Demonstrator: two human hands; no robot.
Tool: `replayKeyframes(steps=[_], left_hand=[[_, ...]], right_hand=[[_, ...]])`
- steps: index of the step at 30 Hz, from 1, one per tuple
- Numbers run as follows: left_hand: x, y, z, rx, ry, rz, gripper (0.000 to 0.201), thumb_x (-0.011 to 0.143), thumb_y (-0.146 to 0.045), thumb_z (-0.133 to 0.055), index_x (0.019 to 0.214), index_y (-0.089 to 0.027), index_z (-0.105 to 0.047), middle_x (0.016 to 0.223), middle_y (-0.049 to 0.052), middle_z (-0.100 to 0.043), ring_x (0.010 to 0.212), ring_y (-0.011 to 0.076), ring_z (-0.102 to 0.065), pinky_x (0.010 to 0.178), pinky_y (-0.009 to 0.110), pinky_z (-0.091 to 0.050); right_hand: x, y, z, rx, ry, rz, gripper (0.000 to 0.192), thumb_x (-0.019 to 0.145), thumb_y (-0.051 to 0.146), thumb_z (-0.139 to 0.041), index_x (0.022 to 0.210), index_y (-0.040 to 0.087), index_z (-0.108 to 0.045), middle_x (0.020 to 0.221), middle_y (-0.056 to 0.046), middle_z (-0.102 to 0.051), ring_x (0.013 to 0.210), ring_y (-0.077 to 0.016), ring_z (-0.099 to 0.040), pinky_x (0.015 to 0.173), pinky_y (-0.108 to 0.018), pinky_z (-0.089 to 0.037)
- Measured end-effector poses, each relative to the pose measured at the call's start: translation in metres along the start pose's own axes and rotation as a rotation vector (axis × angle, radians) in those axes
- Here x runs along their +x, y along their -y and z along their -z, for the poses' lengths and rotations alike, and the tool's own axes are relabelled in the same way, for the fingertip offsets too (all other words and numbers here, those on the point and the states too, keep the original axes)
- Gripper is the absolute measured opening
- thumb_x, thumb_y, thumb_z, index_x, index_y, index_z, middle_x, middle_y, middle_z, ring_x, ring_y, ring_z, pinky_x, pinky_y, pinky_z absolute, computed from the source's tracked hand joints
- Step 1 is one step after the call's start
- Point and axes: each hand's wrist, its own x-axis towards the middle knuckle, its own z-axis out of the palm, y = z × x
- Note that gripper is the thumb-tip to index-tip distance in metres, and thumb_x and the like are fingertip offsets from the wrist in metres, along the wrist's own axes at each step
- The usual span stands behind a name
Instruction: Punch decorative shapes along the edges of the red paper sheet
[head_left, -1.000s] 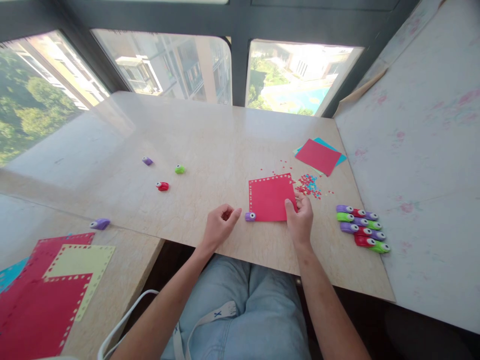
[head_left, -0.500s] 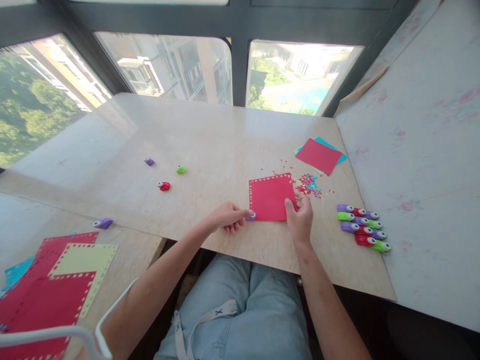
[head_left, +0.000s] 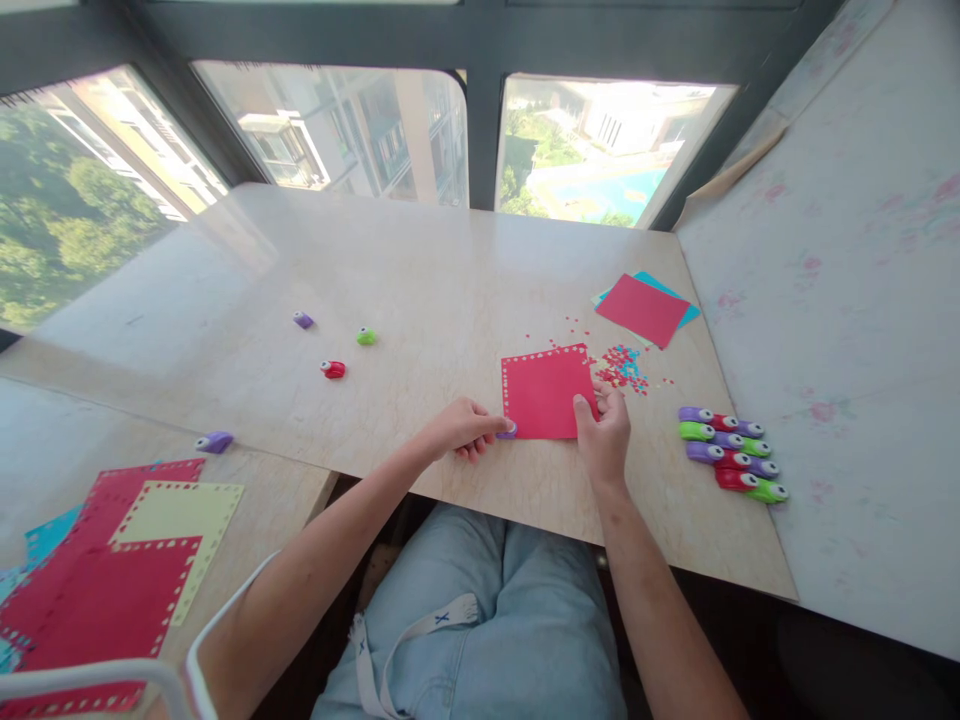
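Observation:
A red sheet of paper (head_left: 546, 392) with small punched holes along its left and top edges is in front of me. My right hand (head_left: 606, 430) pinches its right edge, thumb on top and fingers beneath. At the lower left corner of the sheet is a small purple craft punch (head_left: 508, 431), mostly hidden. My left hand (head_left: 469, 428) is closed on that punch, its thumb on top and the other fingers curled. Beside my right hand lies a heap of red, blue and yellow paper bits (head_left: 624, 368).
A red sheet (head_left: 647, 309) tops a small stack at the back right. Several punches (head_left: 727, 440) stand in rows by the right wall. Purple (head_left: 303, 320), green (head_left: 366, 337) and red (head_left: 333, 370) punches sit left. Another purple punch (head_left: 215, 442) is near punched sheets (head_left: 112, 610).
The thumb of my left hand now lies further over the purple punch. The whole view has shifted slightly; the red sheet and my right hand keep their places on the table.

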Motion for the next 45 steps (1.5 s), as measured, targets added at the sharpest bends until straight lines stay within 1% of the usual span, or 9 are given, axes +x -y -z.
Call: replayKeyframes(steps=[4,8,14,17,21,27,34,38,45], left_hand=[[0.000,-0.001,-0.003,-0.027,-0.043,-0.011,0.036,0.073,-0.044,-0.070,0.056,-0.015,-0.056,0.046,0.000,-0.054,0.038,0.0106,-0.053,0.037,0.020,-0.034],[0.001,0.000,-0.002,-0.083,-0.016,-0.023,0.035,0.073,-0.042,-0.071,0.057,-0.015,-0.056,0.048,0.000,-0.057,0.040,0.0107,-0.055,0.037,0.018,-0.035],[0.001,0.000,-0.001,-0.150,-0.009,0.020,0.034,0.072,-0.039,-0.073,0.057,-0.014,-0.057,0.048,0.001,-0.059,0.042,0.0118,-0.058,0.041,0.020,-0.045],[0.000,0.000,-0.003,-0.167,-0.030,0.009,0.035,0.071,-0.039,-0.074,0.055,-0.015,-0.054,0.047,0.001,-0.057,0.042,0.0125,-0.058,0.041,0.020,-0.044],[-0.002,0.001,-0.004,-0.203,-0.036,-0.009,0.037,0.068,-0.039,-0.078,0.056,-0.016,-0.051,0.045,-0.001,-0.053,0.046,0.0157,-0.062,0.040,0.020,-0.044],[-0.002,0.006,-0.007,-0.266,-0.059,-0.010,0.042,0.063,-0.043,-0.081,0.058,-0.017,-0.048,0.043,-0.004,-0.047,0.056,0.0215,-0.069,0.042,0.022,-0.048],[0.001,0.007,-0.013,-0.286,-0.080,0.001,0.034,0.064,-0.038,-0.079,0.060,-0.016,-0.053,0.046,-0.002,-0.053,0.060,0.0232,-0.070,0.046,0.026,-0.053],[0.000,0.008,-0.013,-0.284,-0.094,-0.019,0.036,0.063,-0.039,-0.080,0.060,-0.016,-0.054,0.047,-0.001,-0.054,0.059,0.0223,-0.070,0.048,0.027,-0.054],[-0.003,0.007,-0.006,-0.323,-0.006,-0.022,0.037,0.061,-0.039,-0.083,0.062,-0.014,-0.057,0.049,0.001,-0.059,0.058,0.0196,-0.068,0.054,0.028,-0.056]], right_hand=[[0.000,-0.001,0.000,-0.022,-0.001,0.007,0.038,0.081,0.038,-0.060,0.112,0.016,-0.061,0.108,-0.014,-0.067,0.097,-0.0259,-0.064,0.090,-0.044,-0.049],[0.000,-0.003,0.000,-0.035,-0.005,0.022,0.038,0.081,0.037,-0.060,0.113,0.016,-0.061,0.109,-0.014,-0.067,0.097,-0.0261,-0.064,0.090,-0.044,-0.049],[0.000,-0.005,0.000,-0.027,0.003,0.026,0.037,0.082,0.036,-0.060,0.112,0.016,-0.061,0.108,-0.013,-0.067,0.098,-0.0255,-0.064,0.089,-0.042,-0.049],[0.000,-0.005,0.000,-0.036,-0.002,0.028,0.036,0.082,0.036,-0.060,0.112,0.016,-0.061,0.107,-0.013,-0.068,0.096,-0.0252,-0.064,0.088,-0.042,-0.049],[0.000,-0.008,0.000,-0.030,-0.008,0.032,0.038,0.081,0.037,-0.060,0.112,0.016,-0.061,0.106,-0.013,-0.068,0.095,-0.0254,-0.064,0.089,-0.042,-0.049],[0.000,-0.009,0.000,-0.020,-0.017,0.036,0.039,0.080,0.038,-0.060,0.112,0.016,-0.062,0.106,-0.013,-0.067,0.095,-0.0255,-0.063,0.089,-0.042,-0.048],[0.000,-0.008,-0.001,-0.010,-0.024,0.036,0.041,0.079,0.039,-0.060,0.112,0.015,-0.061,0.108,-0.014,-0.067,0.095,-0.0256,-0.064,0.089,-0.042,-0.049],[0.000,-0.008,0.000,-0.009,-0.020,0.042,0.041,0.079,0.040,-0.060,0.112,0.015,-0.062,0.109,-0.014,-0.067,0.095,-0.0256,-0.064,0.088,-0.042,-0.049],[0.001,-0.014,0.000,0.039,-0.036,0.021,0.045,0.079,0.041,-0.060,0.115,0.016,-0.062,0.108,-0.013,-0.068,0.098,-0.0266,-0.064,0.089,-0.044,-0.049]])
